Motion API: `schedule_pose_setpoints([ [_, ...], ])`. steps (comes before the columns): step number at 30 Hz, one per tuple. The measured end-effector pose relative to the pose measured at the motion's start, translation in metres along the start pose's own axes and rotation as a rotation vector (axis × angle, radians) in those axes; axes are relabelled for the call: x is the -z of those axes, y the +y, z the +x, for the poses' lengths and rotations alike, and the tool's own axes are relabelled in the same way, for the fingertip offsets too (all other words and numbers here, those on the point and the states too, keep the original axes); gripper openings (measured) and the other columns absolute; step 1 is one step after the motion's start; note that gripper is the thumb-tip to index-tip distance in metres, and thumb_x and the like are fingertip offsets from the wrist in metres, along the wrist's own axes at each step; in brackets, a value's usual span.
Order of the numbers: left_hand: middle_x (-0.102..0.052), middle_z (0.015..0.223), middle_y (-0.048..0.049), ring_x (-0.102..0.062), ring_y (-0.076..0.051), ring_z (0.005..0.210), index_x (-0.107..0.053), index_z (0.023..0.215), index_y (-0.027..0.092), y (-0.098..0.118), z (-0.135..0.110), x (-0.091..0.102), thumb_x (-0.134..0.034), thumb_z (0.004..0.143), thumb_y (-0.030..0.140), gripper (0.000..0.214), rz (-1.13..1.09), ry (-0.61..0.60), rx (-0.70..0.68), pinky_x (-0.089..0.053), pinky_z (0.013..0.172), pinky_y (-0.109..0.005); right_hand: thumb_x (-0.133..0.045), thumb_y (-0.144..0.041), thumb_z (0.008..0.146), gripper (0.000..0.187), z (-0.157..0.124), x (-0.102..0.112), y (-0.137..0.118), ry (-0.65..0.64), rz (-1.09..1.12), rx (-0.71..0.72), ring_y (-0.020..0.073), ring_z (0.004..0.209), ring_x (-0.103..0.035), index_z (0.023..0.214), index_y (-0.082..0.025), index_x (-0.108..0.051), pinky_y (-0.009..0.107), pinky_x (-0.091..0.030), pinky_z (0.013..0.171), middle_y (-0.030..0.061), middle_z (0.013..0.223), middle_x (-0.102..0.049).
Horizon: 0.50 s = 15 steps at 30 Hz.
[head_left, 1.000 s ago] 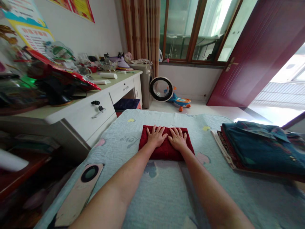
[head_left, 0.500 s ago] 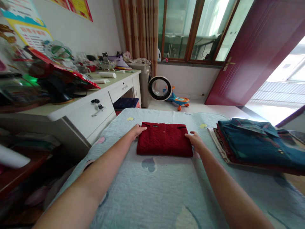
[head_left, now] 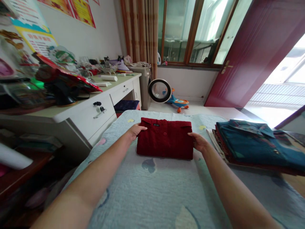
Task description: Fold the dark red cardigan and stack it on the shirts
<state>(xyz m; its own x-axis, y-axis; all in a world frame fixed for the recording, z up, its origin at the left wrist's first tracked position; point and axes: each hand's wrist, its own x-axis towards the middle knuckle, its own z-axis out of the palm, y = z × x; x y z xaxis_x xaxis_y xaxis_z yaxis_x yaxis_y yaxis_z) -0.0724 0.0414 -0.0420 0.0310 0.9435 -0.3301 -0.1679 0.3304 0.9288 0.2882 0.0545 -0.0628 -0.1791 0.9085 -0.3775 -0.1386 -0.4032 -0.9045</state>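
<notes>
A dark red garment (head_left: 164, 140), folded into a neat rectangle with a button and a small dark label at its top, is held upright-tilted over the bed. My left hand (head_left: 136, 130) grips its left edge, thumb on the front and fingers hidden behind. At the right edge my right hand (head_left: 198, 140) pinches it the same way. The garment's lower edge is at the bed cover (head_left: 147, 194); whether it still rests there I cannot tell. To the right lies a stack of folded clothes with a blue denim shirt (head_left: 252, 143) on top.
Along the left wall stands a white desk (head_left: 91, 117) crowded with household things. A washing machine (head_left: 144, 86) has its round door (head_left: 160, 91) open beyond the bed. Near it on the floor is a blue and orange ride-on toy (head_left: 179, 102). A red door (head_left: 240, 57) stands at the right.
The far edge of the red garment has been raised, tilting its front toward me. Both hands have kept their grip at its sides. The view has tipped slightly upward.
</notes>
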Motion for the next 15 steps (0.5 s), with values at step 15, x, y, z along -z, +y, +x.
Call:
schedule_pose_setpoints([
  [15, -0.065, 0.1, -0.0051, -0.058, -0.024, 0.099, -0.063, 0.103, 0.019, 0.004, -0.077, 0.0, -0.069, 0.071, 0.023, 0.032, 0.879, 0.277, -0.893, -0.047, 0.093, -0.039, -0.085, -0.031, 0.054, 0.044, -0.068, -0.001, -0.012, -0.033, -0.072, 0.502, 0.0258, 0.101, -0.064, 0.094, -0.022, -0.071, 0.039, -0.048, 0.09, 0.0038, 0.094, -0.075],
])
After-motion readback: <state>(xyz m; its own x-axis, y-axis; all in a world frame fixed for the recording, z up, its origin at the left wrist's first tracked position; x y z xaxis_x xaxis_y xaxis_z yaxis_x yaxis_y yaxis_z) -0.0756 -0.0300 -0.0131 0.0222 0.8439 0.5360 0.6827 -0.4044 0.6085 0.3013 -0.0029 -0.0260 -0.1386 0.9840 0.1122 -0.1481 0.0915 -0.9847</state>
